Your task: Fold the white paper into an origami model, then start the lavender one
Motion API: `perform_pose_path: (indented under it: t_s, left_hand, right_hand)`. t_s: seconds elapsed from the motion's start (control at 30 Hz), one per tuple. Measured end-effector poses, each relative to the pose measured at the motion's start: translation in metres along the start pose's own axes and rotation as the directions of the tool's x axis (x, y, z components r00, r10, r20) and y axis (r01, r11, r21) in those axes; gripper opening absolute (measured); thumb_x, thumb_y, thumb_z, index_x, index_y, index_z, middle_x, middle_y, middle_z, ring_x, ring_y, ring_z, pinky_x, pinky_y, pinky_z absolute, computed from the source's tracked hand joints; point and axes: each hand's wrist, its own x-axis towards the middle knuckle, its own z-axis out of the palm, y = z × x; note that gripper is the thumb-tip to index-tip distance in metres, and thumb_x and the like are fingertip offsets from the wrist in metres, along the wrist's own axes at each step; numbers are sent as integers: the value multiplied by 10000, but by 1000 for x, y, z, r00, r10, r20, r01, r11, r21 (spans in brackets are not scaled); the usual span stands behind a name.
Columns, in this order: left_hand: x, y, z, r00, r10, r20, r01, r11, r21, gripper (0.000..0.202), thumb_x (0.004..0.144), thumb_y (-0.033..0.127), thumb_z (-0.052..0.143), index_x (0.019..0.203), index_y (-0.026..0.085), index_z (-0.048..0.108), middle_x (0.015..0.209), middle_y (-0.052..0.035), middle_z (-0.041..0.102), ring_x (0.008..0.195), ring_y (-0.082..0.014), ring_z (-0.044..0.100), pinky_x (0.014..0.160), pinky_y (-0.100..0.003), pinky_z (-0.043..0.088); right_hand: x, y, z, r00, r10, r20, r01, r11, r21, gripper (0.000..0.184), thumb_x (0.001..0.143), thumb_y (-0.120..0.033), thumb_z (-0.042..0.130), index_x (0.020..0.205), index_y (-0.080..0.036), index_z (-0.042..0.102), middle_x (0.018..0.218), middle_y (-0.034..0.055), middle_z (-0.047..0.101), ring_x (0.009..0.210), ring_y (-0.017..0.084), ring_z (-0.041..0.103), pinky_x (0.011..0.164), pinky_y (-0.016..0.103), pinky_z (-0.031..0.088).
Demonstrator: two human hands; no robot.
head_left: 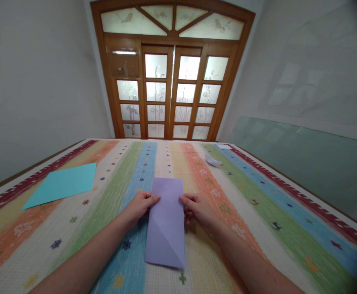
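A purple sheet of paper, folded into a tall rectangle, is held between my two hands just above the striped tablecloth. A diagonal crease crosses its lower half. My left hand pinches its left edge, thumb on the front face. On the opposite edge, my right hand grips with the thumb in front and the other fingers curled behind or beside it. The backs of the paper and the fingertips behind it are hidden.
A turquoise sheet of paper lies flat at the left. Toward the far right sits a small folded pale paper piece, with a white slip beyond it. The striped tablecloth covers the table; wooden glazed doors stand behind.
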Motion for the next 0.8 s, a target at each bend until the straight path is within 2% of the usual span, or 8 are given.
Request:
perform_pose_path:
  t_s: [0.1, 0.23, 0.37, 0.47, 0.63, 0.73, 0.8]
  left_hand:
    - [-1, 1, 0, 999, -9, 32, 8, 1000, 10, 404, 699, 515, 762, 701, 122, 665, 638, -62, 624, 516, -133, 525, 510, -233, 363]
    - [-3, 2, 0, 994, 10, 108, -12, 1000, 15, 408, 717, 517, 747, 707, 114, 687, 621, -64, 614, 500, -126, 506, 499, -234, 339]
    - [-3, 3, 0, 993, 34, 116, -40, 998, 50, 411, 723, 522, 737, 661, 121, 674, 573, -48, 585, 462, -115, 471, 468, -233, 309]
    - [-2, 4, 0, 994, 58, 88, -66, 994, 86, 416, 716, 523, 741, 686, 113, 682, 595, -52, 598, 474, -117, 482, 473, -231, 311]
    - [-3, 7, 4, 984, 179, 2, -179, 981, 71, 430, 750, 521, 709, 830, 98, 704, 718, -73, 654, 563, -140, 539, 537, -242, 367]
    - [-7, 10, 4, 968, 247, -48, -240, 964, 117, 412, 769, 507, 693, 783, 95, 698, 668, -51, 629, 558, -136, 515, 539, -242, 356]
    - [-9, 12, 4, 954, 298, -45, -286, 942, 176, 401, 782, 499, 683, 729, 101, 690, 633, -35, 605, 553, -133, 496, 536, -241, 344]
  right_hand:
    - [3, -2, -6, 990, -86, -111, 91, 995, 36, 381, 759, -520, 709, 809, -148, 645, 619, -2, 591, 496, 113, 560, 423, 216, 436]
    - [1, -5, -6, 979, -135, -151, 140, 990, 25, 341, 767, -484, 711, 829, -150, 679, 672, 8, 619, 518, 114, 561, 433, 224, 443]
    - [-1, -7, -2, 969, -159, -188, 165, 986, 19, 312, 761, -457, 723, 773, -148, 676, 644, 3, 610, 512, 115, 552, 428, 227, 446]
    - [-2, -8, -1, 964, -176, -199, 181, 983, 9, 306, 764, -450, 724, 744, -151, 667, 635, 2, 611, 513, 116, 553, 432, 229, 458]
    - [-5, -9, -1, 949, -251, -191, 241, 968, -73, 302, 769, -446, 727, 713, -154, 676, 603, 5, 623, 514, 118, 563, 441, 223, 471]
    - [-6, -11, 1, 943, -285, -173, 273, 958, -88, 286, 784, -440, 720, 746, -157, 704, 604, 9, 634, 507, 116, 568, 449, 225, 481]
    - [-7, -12, 2, 932, -316, -178, 308, 949, -70, 270, 791, -433, 717, 807, -164, 732, 664, 19, 661, 541, 121, 583, 476, 237, 501]
